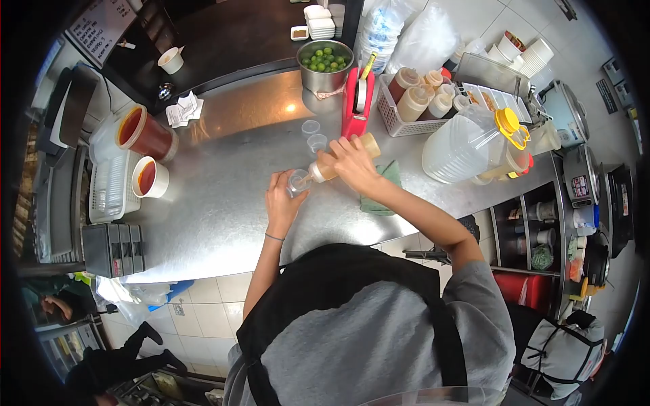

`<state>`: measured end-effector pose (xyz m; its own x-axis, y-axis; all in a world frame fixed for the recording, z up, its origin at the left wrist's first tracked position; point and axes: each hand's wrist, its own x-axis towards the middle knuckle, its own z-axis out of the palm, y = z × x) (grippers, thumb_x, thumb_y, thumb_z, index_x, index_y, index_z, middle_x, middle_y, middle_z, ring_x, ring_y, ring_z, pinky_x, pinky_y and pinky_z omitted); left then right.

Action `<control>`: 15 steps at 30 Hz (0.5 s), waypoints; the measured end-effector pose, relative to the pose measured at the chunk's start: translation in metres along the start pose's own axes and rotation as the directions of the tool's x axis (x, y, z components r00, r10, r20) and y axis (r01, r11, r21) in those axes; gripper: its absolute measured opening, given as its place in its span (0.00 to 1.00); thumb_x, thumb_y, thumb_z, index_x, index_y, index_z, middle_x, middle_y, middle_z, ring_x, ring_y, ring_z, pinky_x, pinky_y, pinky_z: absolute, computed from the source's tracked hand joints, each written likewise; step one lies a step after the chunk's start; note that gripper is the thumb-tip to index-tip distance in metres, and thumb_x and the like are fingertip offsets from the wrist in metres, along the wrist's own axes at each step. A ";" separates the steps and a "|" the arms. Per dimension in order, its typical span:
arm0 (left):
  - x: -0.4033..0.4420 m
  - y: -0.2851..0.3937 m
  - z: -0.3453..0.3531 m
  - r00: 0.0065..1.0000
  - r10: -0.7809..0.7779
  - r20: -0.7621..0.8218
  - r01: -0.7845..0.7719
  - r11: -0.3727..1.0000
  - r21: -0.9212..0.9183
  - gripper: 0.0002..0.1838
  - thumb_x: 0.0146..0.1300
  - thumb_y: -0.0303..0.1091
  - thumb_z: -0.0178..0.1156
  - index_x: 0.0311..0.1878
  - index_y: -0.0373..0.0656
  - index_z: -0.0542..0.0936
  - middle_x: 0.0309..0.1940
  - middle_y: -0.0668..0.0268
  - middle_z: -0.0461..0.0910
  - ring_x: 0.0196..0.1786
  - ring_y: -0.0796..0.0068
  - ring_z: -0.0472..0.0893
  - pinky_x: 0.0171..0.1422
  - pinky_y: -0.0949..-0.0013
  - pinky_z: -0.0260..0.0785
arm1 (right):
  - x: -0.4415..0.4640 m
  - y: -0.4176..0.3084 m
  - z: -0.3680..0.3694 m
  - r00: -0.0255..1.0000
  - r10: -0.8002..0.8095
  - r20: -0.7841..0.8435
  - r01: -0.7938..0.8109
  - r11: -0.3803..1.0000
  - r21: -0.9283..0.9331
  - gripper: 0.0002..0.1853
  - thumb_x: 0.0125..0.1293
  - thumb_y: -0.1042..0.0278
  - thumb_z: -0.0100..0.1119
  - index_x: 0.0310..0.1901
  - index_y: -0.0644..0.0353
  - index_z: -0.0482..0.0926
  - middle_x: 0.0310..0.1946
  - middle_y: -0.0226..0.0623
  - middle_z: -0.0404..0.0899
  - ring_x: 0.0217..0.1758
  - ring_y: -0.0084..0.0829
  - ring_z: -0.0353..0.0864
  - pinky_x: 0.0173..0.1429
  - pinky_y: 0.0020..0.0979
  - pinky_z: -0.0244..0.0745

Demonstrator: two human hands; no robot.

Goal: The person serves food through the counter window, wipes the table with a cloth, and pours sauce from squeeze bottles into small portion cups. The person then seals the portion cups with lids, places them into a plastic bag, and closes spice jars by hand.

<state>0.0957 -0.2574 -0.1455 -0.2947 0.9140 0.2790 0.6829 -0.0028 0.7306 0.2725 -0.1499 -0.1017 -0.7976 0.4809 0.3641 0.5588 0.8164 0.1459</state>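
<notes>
A steel counter [203, 230] fills the middle of the view, shiny, with light reflected on it. At its left side there are a tall container of red sauce [143, 139], a white tub [160, 184] with red content, a white plastic basket [116, 196] and a small grey drawer unit [112, 250]. Toward the far edge stand a metal pot [321, 82] full of green limes [325, 58] and a red tape dispenser [356, 111]. To the right there is a crate [409, 128] of sauce bottles and, near it, a large clear jug [452, 152] with a yellow cap. The floor [206, 321] is of light tiles, and at lower left another person [112, 369] in dark clothes is partly visible.

The left hand [281, 203] comes up from the near side, its fingers curved around a small clear cup [298, 182] held over the counter; a thin band is on this wrist. The right arm reaches inward from the right, its forearm passing above a green cloth [387, 195]. The right hand [355, 164] is closed around a squeeze bottle [327, 167], which is tilted, its nozzle directed down at the cup. Two more small clear cups [311, 127] stand just beyond the bottle.
</notes>
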 end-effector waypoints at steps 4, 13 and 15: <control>-0.001 -0.004 0.003 1.000 0.011 -0.006 -0.011 1.000 -0.005 0.27 0.40 0.30 0.74 0.47 0.40 0.78 0.43 0.60 0.76 0.37 0.63 0.79 0.42 0.62 0.73 | 0.007 0.001 -0.002 0.996 -0.086 0.007 0.086 0.994 -0.072 0.12 0.55 0.65 0.55 0.43 0.49 0.80 0.36 0.29 0.71 0.45 0.29 0.70 0.54 0.38 0.63; 0.000 -0.005 0.006 0.999 -0.015 -0.031 0.012 0.997 -0.082 0.26 0.40 0.29 0.74 0.46 0.38 0.79 0.41 0.59 0.76 0.36 0.64 0.77 0.42 0.64 0.71 | 0.016 0.002 -0.003 0.991 -0.134 0.004 0.134 0.986 -0.098 0.11 0.55 0.65 0.55 0.39 0.50 0.82 0.36 0.29 0.72 0.46 0.28 0.71 0.55 0.37 0.62; 0.001 -0.004 0.007 0.999 0.002 -0.051 -0.007 0.995 -0.098 0.25 0.39 0.29 0.74 0.45 0.37 0.79 0.39 0.60 0.77 0.36 0.65 0.77 0.42 0.64 0.71 | 0.016 0.002 -0.003 0.991 -0.133 0.005 0.133 0.986 -0.097 0.11 0.55 0.65 0.55 0.39 0.50 0.82 0.36 0.29 0.72 0.46 0.28 0.71 0.55 0.37 0.62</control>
<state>0.0969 -0.2540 -0.1523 -0.3267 0.8921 0.3121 0.6163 -0.0492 0.7860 0.2612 -0.1411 -0.0929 -0.8662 0.3692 0.3367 0.4668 0.8382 0.2818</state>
